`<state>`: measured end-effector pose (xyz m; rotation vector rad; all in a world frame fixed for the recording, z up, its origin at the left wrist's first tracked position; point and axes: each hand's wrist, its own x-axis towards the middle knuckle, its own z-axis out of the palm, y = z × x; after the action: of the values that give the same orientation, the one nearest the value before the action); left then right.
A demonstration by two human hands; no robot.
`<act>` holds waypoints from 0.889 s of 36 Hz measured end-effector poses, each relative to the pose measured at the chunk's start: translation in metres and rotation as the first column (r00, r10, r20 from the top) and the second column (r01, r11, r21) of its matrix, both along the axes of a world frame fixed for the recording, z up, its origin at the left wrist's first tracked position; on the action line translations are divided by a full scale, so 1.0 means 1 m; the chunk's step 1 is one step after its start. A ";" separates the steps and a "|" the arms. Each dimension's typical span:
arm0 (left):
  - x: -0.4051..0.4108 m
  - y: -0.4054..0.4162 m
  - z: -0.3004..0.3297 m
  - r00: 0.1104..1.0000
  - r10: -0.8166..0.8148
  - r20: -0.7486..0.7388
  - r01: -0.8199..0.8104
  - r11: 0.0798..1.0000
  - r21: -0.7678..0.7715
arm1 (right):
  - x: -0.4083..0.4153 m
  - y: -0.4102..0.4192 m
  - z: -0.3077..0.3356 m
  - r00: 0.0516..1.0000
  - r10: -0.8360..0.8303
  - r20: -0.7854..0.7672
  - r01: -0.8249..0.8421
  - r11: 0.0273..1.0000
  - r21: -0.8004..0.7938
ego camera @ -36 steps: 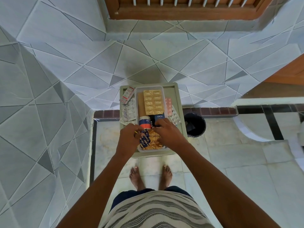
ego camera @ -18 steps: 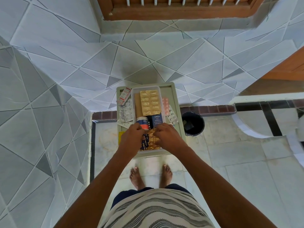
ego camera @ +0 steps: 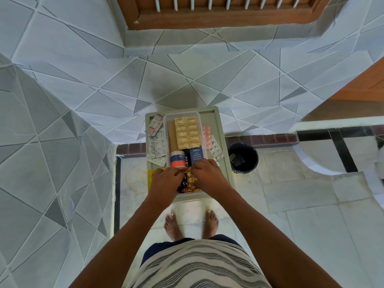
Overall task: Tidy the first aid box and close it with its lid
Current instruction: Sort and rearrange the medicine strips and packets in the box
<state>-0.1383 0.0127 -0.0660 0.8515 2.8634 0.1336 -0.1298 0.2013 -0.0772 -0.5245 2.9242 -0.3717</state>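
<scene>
- Both hands reach into the near end of the clear first aid box (ego camera: 165, 126); the left hand (ego camera: 166, 180) and right hand (ego camera: 207, 175) curl their fingers onto crumpled gold and dark foil strips (ego camera: 188, 180) between them, though how firmly they grip cannot be told.
- Just beyond the knuckles stand an adhesive tape roll (ego camera: 177, 160) and a dark blue carton (ego camera: 195, 155).
- Farther in lies a gold blister sheet (ego camera: 188, 132).
- The box sits on a grey-green tray (ego camera: 218, 129), with a pink blister strip (ego camera: 207, 136) at its right and silver strips (ego camera: 156, 146) at its left.
- A black bin (ego camera: 243, 157) stands right of the tray.

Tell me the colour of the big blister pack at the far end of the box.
Gold: the blister pack shows best in the head view.
</scene>
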 end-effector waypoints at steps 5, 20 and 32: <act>-0.003 -0.006 0.004 0.979 0.184 0.094 -0.204 0.924 0.322 | 0.006 0.017 -0.001 0.958 -0.256 -0.127 0.190 0.904 -0.384; -0.094 -0.031 -0.010 0.492 0.719 0.491 -0.868 0.362 0.339 | -0.075 0.065 -0.029 0.677 -0.695 0.242 0.713 0.701 0.020; -0.123 -0.036 -0.028 0.478 0.751 0.456 -0.878 0.409 0.248 | -0.082 0.050 -0.044 0.527 -0.805 0.273 0.827 0.560 0.052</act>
<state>-0.2615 -0.0231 -0.0938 -0.6576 2.6776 0.9846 -0.2117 0.2513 -0.1214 0.9189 2.6645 -0.6012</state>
